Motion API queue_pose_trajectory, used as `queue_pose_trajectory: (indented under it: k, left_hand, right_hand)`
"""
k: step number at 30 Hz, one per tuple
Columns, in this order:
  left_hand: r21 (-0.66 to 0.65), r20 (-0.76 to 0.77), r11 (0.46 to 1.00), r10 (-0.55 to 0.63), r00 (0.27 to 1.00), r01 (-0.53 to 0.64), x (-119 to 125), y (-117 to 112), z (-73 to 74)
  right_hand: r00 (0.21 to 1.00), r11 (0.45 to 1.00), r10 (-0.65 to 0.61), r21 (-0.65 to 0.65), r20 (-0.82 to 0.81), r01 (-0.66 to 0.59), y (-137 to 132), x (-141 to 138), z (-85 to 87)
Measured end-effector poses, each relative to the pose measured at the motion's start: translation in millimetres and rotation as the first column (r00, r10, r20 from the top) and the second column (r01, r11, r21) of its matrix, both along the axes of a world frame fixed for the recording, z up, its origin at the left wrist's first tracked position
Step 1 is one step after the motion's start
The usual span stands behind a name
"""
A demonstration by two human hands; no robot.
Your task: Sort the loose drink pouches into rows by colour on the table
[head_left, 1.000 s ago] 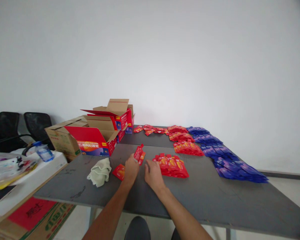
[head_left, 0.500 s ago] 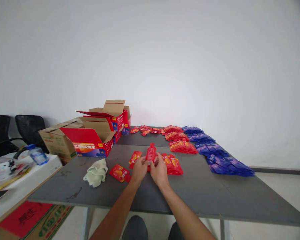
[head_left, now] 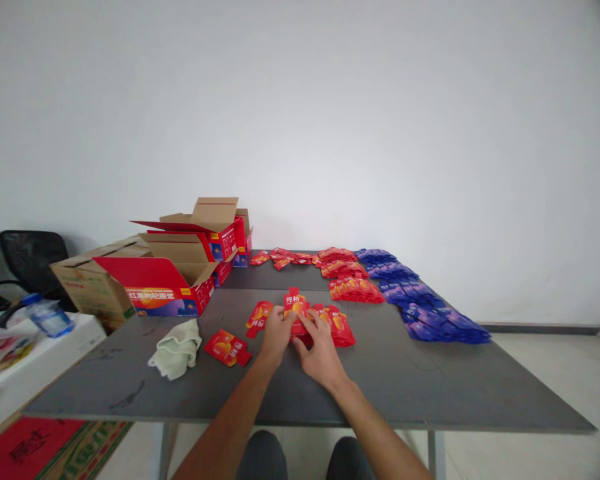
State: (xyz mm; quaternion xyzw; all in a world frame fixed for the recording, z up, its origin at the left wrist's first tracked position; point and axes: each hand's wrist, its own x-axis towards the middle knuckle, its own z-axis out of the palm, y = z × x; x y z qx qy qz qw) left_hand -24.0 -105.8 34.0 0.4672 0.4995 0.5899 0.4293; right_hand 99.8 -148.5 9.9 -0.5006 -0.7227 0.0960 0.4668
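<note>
My left hand point(head_left: 276, 334) and my right hand point(head_left: 319, 347) are together at the middle of the grey table point(head_left: 430, 380), both closed on one red pouch point(head_left: 295, 307) that I hold upright, its printed face toward me. Just behind it lies a row of red pouches point(head_left: 337, 322). Two loose red pouches lie to the left, one point(head_left: 259, 315) near my left hand and one point(head_left: 226, 348) closer to the front edge. A pale green cloth point(head_left: 177, 347) lies further left.
Open red cartons point(head_left: 165, 283) and a brown box point(head_left: 93, 280) stand at the back left. More red pouch rows point(head_left: 353, 289) and a long line of blue pouches point(head_left: 420, 303) run along the right. A side table with a water bottle point(head_left: 47, 315) stands left.
My left hand carried the red pouch from the left to the middle, and my right hand joined it. The pouch now faces me upright. My head turned slightly right.
</note>
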Motion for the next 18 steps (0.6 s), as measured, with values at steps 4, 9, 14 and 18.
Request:
queue_pose_trajectory:
  k: [4,9,14,18]
  left_hand:
    - [0.002,-0.128,1.0,-0.026,0.991,0.027,19.1,5.9,3.9]
    - [0.03,-0.657,0.997,-0.033,0.753,0.07,42.0,13.4,-2.2]
    - [-0.021,-0.9,1.0,-0.021,0.436,0.005,52.0,19.2,-15.7]
    - [-0.072,-0.941,0.997,-0.059,0.334,-0.025,53.7,21.2,-25.6]
  right_hand:
    - [0.997,0.997,-0.076,-0.022,-0.014,0.076,10.4,21.0,-10.0]
    - [0.988,0.988,-0.151,-0.037,-0.013,0.15,20.5,42.5,-17.6]
    - [0.969,0.97,-0.224,-0.076,0.103,0.232,21.9,50.6,-26.2]
    - [0.93,0.944,-0.301,-0.071,0.211,0.322,20.3,49.9,-34.0]
